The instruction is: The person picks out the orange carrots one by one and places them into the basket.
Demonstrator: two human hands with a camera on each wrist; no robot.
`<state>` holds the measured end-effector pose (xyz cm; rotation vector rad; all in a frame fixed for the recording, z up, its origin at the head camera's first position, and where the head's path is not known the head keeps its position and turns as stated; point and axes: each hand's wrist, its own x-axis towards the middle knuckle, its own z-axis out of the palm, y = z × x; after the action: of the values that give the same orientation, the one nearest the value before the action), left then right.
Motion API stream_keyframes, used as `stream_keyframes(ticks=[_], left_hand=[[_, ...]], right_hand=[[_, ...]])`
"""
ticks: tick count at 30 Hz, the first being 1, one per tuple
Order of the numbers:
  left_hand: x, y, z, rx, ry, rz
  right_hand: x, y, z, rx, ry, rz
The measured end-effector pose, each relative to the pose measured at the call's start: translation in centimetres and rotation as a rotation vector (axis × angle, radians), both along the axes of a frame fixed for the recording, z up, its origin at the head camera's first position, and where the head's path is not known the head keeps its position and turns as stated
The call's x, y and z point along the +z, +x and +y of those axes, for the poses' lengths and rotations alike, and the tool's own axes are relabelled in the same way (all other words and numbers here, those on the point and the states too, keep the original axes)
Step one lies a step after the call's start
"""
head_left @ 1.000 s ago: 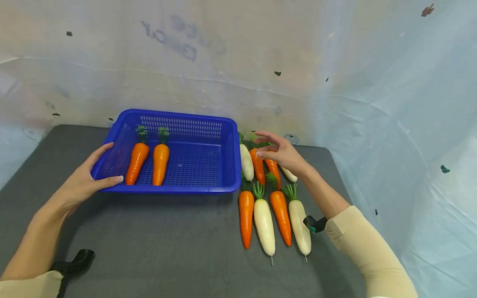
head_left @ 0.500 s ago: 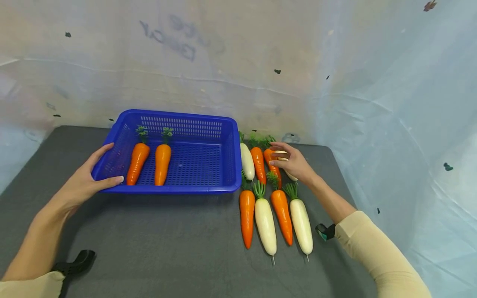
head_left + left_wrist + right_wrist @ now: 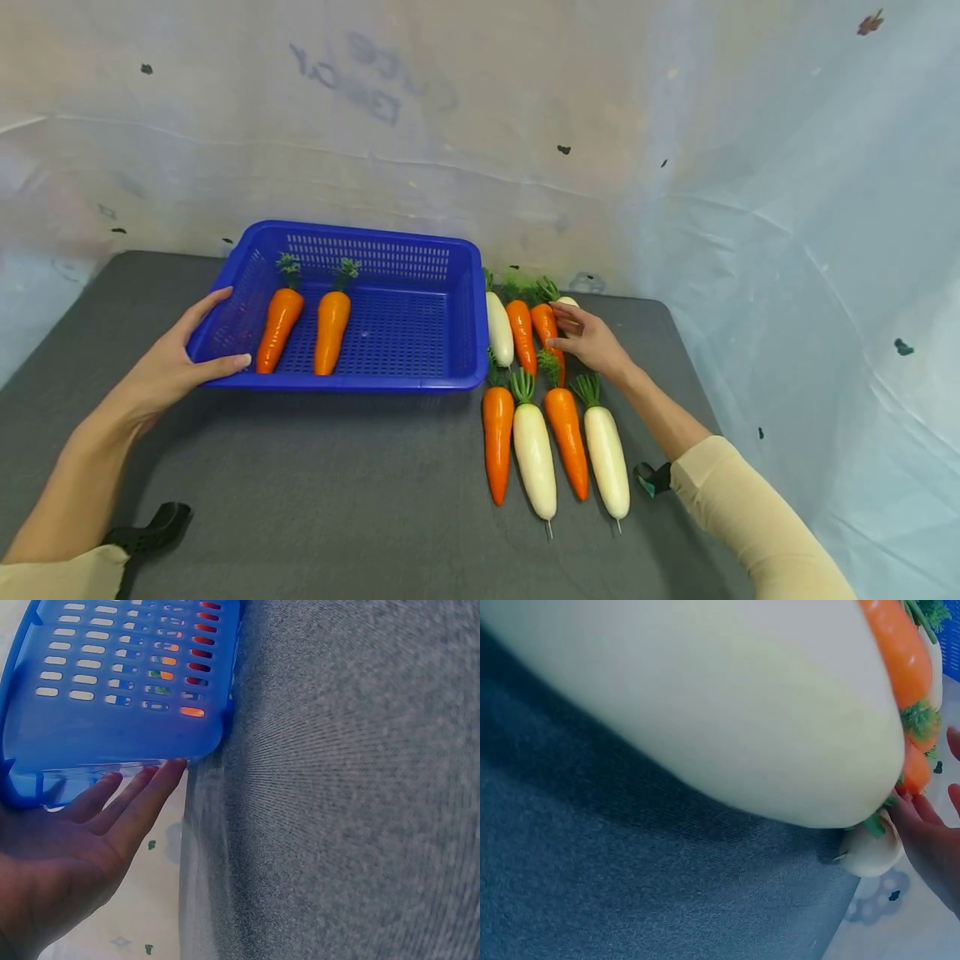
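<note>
My left hand (image 3: 165,367) holds the near left corner of a blue plastic basket (image 3: 405,382), its thumb along the front rim. In the left wrist view, the straight fingers (image 3: 139,806) lie against the basket's outside. Two orange carrots (image 3: 279,329) with green tops lie inside, side by side. My right hand (image 3: 596,343) is over the back row, its thumb and fingers apart beside an orange carrot (image 3: 544,318). Part of a white radish (image 3: 568,302) shows behind its fingers, the rest hidden. Whether the fingertips touch the carrot or radish, I cannot tell.
Near the right hand is a front row of carrots (image 3: 566,442) and white radishes (image 3: 606,458). Another carrot (image 3: 519,333) and a radish (image 3: 498,329) lie behind, close to the basket's right end. The dark grey table (image 3: 337,500) meets plastic sheeting (image 3: 450,183) at the back.
My right hand has moved slightly right and down, off the middle carrots toward the rightmost radish. The right carrot in the basket has shifted a little to the right. The left hand keeps its place.
</note>
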<state>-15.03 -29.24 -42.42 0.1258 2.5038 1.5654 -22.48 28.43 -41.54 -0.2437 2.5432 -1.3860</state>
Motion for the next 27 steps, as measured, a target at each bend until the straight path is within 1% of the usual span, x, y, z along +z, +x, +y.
stream_keyframes(ticks=[5, 7, 9, 12, 14, 22, 27], left_hand=[[0.0, 0.0, 0.0, 0.003, -0.003, -0.003], [0.0, 0.0, 0.0, 0.003, -0.002, -0.003], [-0.1, 0.1, 0.0, 0.003, 0.003, -0.002], [-0.1, 0.1, 0.0, 0.004, 0.002, 0.001], [-0.1, 0.1, 0.0, 0.004, -0.001, 0.0], [-0.1, 0.1, 0.1, 0.004, -0.004, 0.001], [-0.1, 0.1, 0.1, 0.013, -0.002, 0.006]], right_hand=[[0.1, -0.2, -0.3, 0.028, 0.025, -0.037], [0.9, -0.1, -0.9, 0.039, 0.029, -0.078], [0.8, -0.3, -1.1, 0.043, 0.056, -0.094], [0.4, -0.7, -1.5, 0.046, 0.127, -0.089], [-0.5, -1.1, -1.3, 0.045, 0.164, -0.069], [-1.0, -1.8, -1.4, 0.027, 0.146, -0.102], [-0.9, -2.0, -1.5, 0.016, 0.126, -0.112]])
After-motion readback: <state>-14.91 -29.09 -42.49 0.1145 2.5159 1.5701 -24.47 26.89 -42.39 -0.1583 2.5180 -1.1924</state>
